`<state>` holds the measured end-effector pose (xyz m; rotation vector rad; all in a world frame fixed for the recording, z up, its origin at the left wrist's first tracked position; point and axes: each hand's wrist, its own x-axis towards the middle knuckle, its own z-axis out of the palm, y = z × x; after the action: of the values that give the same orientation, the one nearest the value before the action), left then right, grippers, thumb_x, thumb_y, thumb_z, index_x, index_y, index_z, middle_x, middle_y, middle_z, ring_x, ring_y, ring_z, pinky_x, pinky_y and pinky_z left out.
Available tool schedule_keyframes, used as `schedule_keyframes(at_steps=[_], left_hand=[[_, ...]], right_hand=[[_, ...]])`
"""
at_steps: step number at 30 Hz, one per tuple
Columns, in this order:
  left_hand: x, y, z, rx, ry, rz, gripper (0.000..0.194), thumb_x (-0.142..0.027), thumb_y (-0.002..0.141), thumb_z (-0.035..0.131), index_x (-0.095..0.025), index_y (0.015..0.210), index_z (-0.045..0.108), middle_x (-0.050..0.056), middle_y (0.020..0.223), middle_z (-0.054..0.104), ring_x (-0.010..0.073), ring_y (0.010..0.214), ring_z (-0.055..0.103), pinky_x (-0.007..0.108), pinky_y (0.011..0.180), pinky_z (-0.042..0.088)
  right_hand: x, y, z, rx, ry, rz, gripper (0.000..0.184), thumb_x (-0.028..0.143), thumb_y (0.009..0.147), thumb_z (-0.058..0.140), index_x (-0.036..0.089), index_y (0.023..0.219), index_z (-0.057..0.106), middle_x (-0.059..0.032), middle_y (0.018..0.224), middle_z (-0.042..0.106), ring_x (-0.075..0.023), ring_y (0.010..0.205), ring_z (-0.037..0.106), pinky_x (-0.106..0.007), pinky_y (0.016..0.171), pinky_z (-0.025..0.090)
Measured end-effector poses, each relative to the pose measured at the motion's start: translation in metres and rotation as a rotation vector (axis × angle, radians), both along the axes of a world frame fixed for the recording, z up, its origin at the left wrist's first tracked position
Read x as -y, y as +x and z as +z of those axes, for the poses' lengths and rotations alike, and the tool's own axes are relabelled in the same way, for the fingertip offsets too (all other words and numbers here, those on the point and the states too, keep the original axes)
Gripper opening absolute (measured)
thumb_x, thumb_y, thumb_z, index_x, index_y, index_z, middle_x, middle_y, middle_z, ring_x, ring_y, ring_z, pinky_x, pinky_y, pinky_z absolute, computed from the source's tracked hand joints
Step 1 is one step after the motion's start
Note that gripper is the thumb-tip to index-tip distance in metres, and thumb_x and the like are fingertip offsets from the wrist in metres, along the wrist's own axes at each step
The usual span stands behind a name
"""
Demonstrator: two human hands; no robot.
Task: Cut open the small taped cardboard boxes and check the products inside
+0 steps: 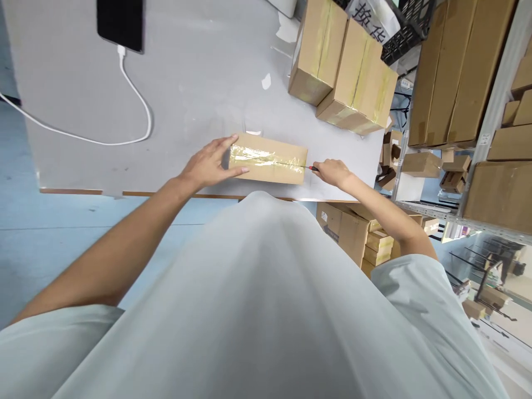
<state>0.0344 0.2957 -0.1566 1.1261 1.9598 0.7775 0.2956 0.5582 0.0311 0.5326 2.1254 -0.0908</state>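
Observation:
A small cardboard box [266,173] lies lengthwise near the table's front edge, with shiny clear tape along its top. My left hand [210,163] grips the box's left end, thumb on the near side and fingers at the far corner. At the other end, my right hand [331,170] is closed around what looks like a screwdriver [314,168] with a red-and-black handle. Its thin shaft points left and meets the taped top at the box's right end. Whether the tip has gone through the tape cannot be made out.
Taped cardboard boxes [353,72] stand at the table's back right, beside a black crate [409,27]. A phone [120,25] with a white cable [143,102] lies at the back left. Below the table's right side sits an open carton [343,227]; shelves [477,160] of boxes rise beyond.

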Motion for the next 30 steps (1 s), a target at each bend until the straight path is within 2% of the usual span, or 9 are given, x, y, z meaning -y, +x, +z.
schedule_keyframes(at_steps=[4, 7, 10, 12, 14, 18, 23, 27, 30], left_hand=[[-0.007, 0.006, 0.012, -0.069, -0.014, -0.001, 0.124, -0.104, 0.085, 0.067, -0.033, 0.182, 0.038, 0.008, 0.187, 0.043, 0.0501, 0.172, 0.039, 0.074, 0.140, 0.035], [-0.024, 0.028, 0.017, -0.160, 0.032, 0.048, 0.112, -0.100, 0.097, 0.052, -0.023, 0.178, 0.039, 0.017, 0.189, 0.038, 0.0478, 0.178, 0.027, 0.071, 0.145, 0.028], [-0.046, 0.062, 0.017, -0.265, -0.016, 0.231, 0.101, -0.086, 0.108, 0.043, -0.013, 0.177, 0.033, 0.030, 0.187, 0.033, 0.0464, 0.180, 0.026, 0.071, 0.144, 0.028], [-0.055, 0.081, 0.016, -0.320, -0.076, 0.358, 0.093, -0.076, 0.111, 0.046, -0.014, 0.179, 0.030, 0.031, 0.183, 0.036, 0.0469, 0.178, 0.030, 0.072, 0.143, 0.029], [-0.058, 0.092, 0.017, -0.327, -0.106, 0.405, 0.091, -0.070, 0.112, 0.049, -0.016, 0.182, 0.025, 0.031, 0.181, 0.039, 0.0477, 0.176, 0.032, 0.074, 0.143, 0.028], [-0.057, 0.092, 0.025, -0.318, -0.149, 0.390, 0.094, -0.064, 0.112, 0.049, -0.016, 0.186, 0.017, 0.031, 0.181, 0.036, 0.0492, 0.175, 0.031, 0.075, 0.142, 0.027], [-0.059, 0.091, 0.030, -0.385, -0.196, 0.377, 0.083, -0.062, 0.112, 0.049, -0.023, 0.184, 0.036, 0.028, 0.176, 0.043, 0.0505, 0.169, 0.042, 0.077, 0.136, 0.037], [-0.054, 0.089, 0.029, -0.397, -0.179, 0.362, 0.079, -0.062, 0.112, 0.049, -0.026, 0.182, 0.041, 0.025, 0.173, 0.046, 0.0480, 0.166, 0.046, 0.074, 0.134, 0.043], [-0.045, 0.080, 0.028, -0.399, -0.152, 0.351, 0.079, -0.062, 0.113, 0.048, -0.028, 0.183, 0.038, 0.024, 0.171, 0.049, 0.0454, 0.164, 0.050, 0.071, 0.133, 0.045]], right_hand=[[-0.013, 0.016, -0.013, -0.059, -0.046, -0.046, 0.050, 0.041, 0.126, 0.041, 0.016, 0.156, 0.071, -0.0277, 0.137, 0.083, -0.0410, 0.129, 0.080, -0.045, 0.097, 0.056], [-0.024, 0.025, -0.031, -0.116, -0.116, -0.074, 0.048, 0.042, 0.126, 0.042, 0.019, 0.156, 0.071, -0.0252, 0.136, 0.083, -0.0399, 0.128, 0.080, -0.043, 0.095, 0.054], [-0.037, 0.040, -0.055, -0.178, -0.223, -0.086, 0.047, 0.046, 0.126, 0.041, 0.024, 0.154, 0.071, -0.0203, 0.133, 0.085, -0.0375, 0.119, 0.080, -0.039, 0.090, 0.051], [-0.044, 0.053, -0.074, -0.233, -0.295, -0.084, 0.046, 0.048, 0.126, 0.041, 0.026, 0.154, 0.070, -0.0168, 0.130, 0.086, -0.0355, 0.114, 0.080, -0.037, 0.089, 0.049], [-0.047, 0.064, -0.093, -0.311, -0.364, -0.096, 0.044, 0.047, 0.126, 0.042, 0.027, 0.153, 0.070, -0.0141, 0.130, 0.086, -0.0337, 0.113, 0.079, -0.036, 0.089, 0.049], [-0.040, 0.077, -0.129, -0.484, -0.474, -0.164, 0.039, 0.041, 0.126, 0.043, 0.025, 0.150, 0.070, -0.0125, 0.139, 0.084, -0.0307, 0.118, 0.078, -0.034, 0.094, 0.049], [-0.018, 0.077, -0.168, -0.612, -0.533, -0.254, 0.037, 0.039, 0.126, 0.044, 0.021, 0.148, 0.068, -0.0137, 0.145, 0.080, -0.0279, 0.129, 0.075, -0.033, 0.101, 0.051], [-0.003, 0.089, -0.182, -0.666, -0.496, -0.357, 0.037, 0.037, 0.125, 0.046, 0.021, 0.150, 0.067, -0.0141, 0.148, 0.077, -0.0263, 0.130, 0.074, -0.033, 0.108, 0.053], [0.005, 0.107, -0.181, -0.701, -0.451, -0.532, 0.039, 0.040, 0.125, 0.043, 0.021, 0.147, 0.069, -0.0153, 0.144, 0.079, -0.0266, 0.125, 0.077, -0.036, 0.109, 0.056]])
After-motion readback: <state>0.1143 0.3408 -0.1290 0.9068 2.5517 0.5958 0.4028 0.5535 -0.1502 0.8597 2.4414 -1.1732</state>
